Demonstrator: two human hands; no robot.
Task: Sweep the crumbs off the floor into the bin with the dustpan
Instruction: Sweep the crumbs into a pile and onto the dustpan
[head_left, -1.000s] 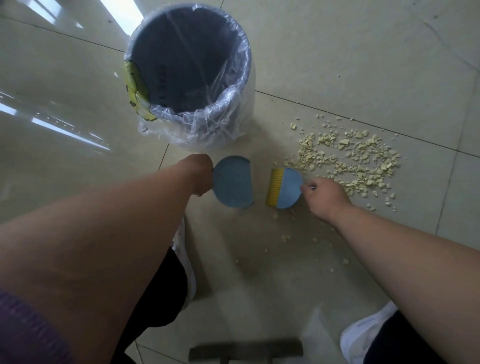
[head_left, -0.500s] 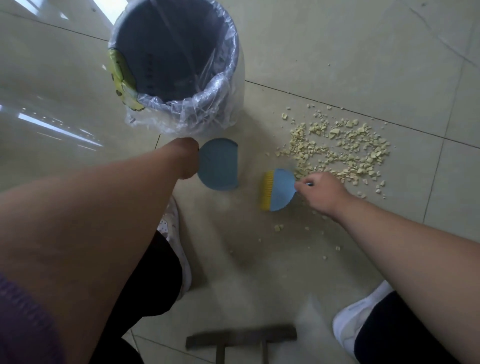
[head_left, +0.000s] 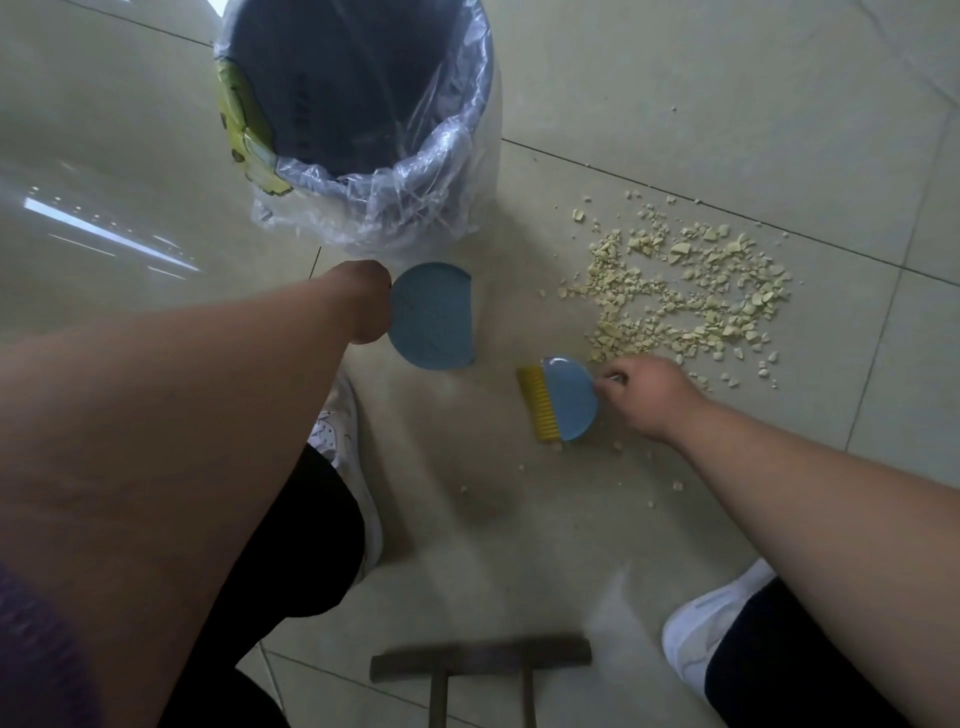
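A pile of pale yellow crumbs lies on the tiled floor at the right, with a few strays nearer me. My right hand grips a small blue brush with yellow bristles, set just below the pile's near-left edge. My left hand holds a blue half-round dustpan flat near the floor, its straight edge facing the brush and a gap between them. The grey bin, lined with a clear plastic bag, stands directly behind the dustpan.
My two white shoes rest on the floor below the tools. A dark bar on two legs sits at the bottom centre. A yellow printed patch shows on the bin's left rim.
The brush has moved toward me and slightly right, away from the dustpan, widening the gap. The view has shifted, so the bin sits higher in frame.
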